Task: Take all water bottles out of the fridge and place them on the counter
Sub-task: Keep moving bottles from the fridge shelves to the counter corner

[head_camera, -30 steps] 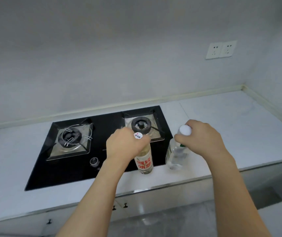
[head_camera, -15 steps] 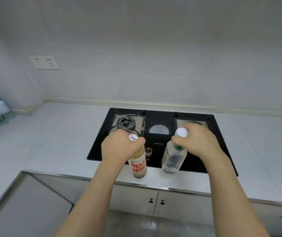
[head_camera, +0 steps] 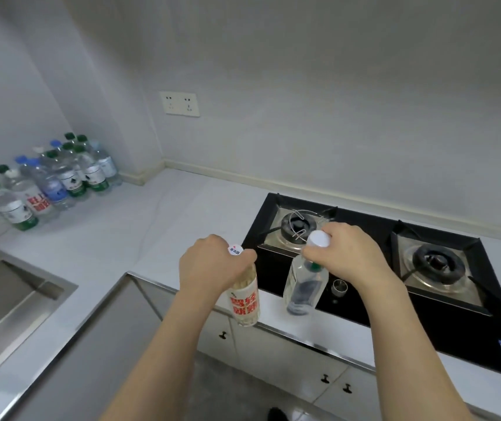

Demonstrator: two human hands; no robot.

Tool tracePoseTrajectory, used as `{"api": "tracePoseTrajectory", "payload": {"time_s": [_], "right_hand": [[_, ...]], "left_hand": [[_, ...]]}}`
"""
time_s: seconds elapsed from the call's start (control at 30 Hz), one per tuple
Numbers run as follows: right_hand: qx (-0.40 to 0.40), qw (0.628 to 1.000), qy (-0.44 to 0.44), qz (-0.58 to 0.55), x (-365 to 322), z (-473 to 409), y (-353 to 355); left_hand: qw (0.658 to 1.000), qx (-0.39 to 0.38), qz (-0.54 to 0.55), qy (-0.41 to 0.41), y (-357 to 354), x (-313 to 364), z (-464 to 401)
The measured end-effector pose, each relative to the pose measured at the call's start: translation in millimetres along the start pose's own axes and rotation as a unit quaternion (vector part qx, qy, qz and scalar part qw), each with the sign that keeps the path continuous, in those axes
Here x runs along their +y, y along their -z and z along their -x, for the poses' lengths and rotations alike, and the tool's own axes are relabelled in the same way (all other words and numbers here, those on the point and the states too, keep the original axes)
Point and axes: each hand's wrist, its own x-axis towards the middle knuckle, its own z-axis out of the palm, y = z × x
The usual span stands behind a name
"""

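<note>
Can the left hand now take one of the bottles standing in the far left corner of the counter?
Probably not yet: the left hand already grips a red-labelled bottle, and the corner bottles stand far off, beyond the sink.

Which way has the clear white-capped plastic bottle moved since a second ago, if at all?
Yes: leftward. The right hand carried the bottle from beyond the black hob's right edge to its left burner.

2 clear plastic bottles are held, 1 in each hand: a red-lettered one [head_camera: 244, 302] and a white-capped one [head_camera: 305, 284]. Roughly 12 more clear bottles [head_camera: 52, 180] cluster far left. The black glass hob [head_camera: 370, 311] has 2 burners. 1 steel sink [head_camera: 9, 302] sits near left.
</note>
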Motion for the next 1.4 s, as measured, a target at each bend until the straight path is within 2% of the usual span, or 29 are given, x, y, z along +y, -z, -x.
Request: {"api": "tracePoseTrajectory", "payload": {"time_s": [0.23, 0.6, 0.93, 1.23, 1.4], "right_hand": [[-0.034, 0.998, 0.05, -0.011, -42, -65, -26], [-0.047, 0.993, 0.096, -0.05, -82, -205, -52], [-0.076, 0.99, 0.098, -0.064, -117, -280, -76], [-0.096, 0.99, 0.084, -0.055, -174, -330, -128], [-0.1, 0.99, 0.086, -0.059, -228, -353, -159]], "left_hand": [[0.998, 0.028, -0.019, 0.049, 8, -36, -51], [0.991, 0.058, -0.069, 0.102, 17, -57, -180], [0.987, 0.052, -0.069, 0.134, 17, -85, -246], [0.987, 0.022, -0.084, 0.138, 30, -143, -313], [0.987, 0.028, -0.076, 0.137, 57, -194, -353]]}}
